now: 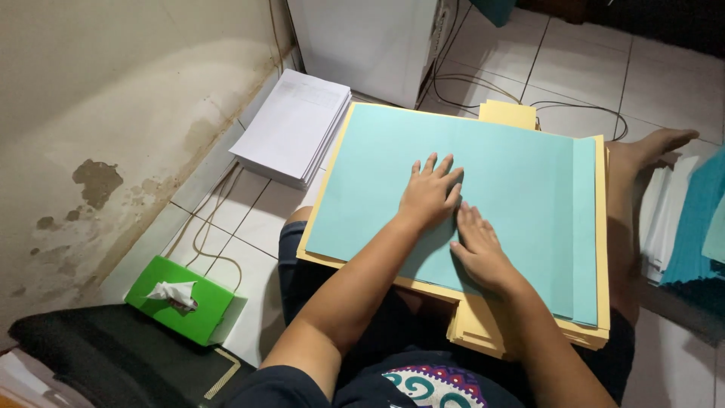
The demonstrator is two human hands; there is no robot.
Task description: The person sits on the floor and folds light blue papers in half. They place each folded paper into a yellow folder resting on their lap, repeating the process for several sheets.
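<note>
Hands: left hand [430, 193] and right hand [477, 251] are laid flat, palms down, fingers spread, nothing gripped
Sheet: light blue sheet [377, 196] is pressed under both palms
Underneath: yellow folder stack [483, 332], rested on the lap
Nearby: white paper pile [294, 125], green tissue box [177, 302] on the tiled floor

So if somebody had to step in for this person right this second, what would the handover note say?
Left hand: flat, fingers spread, pressing on the light blue sheet.
Right hand: flat beside it, also on the sheet; neither grips anything.
The blue sheet lies on a stack of yellow folders across the lap.
Done: sheet laid on top, right edge folded over.
Left: still being smoothed.
Nearby: white paper stack, green tissue box.
</note>
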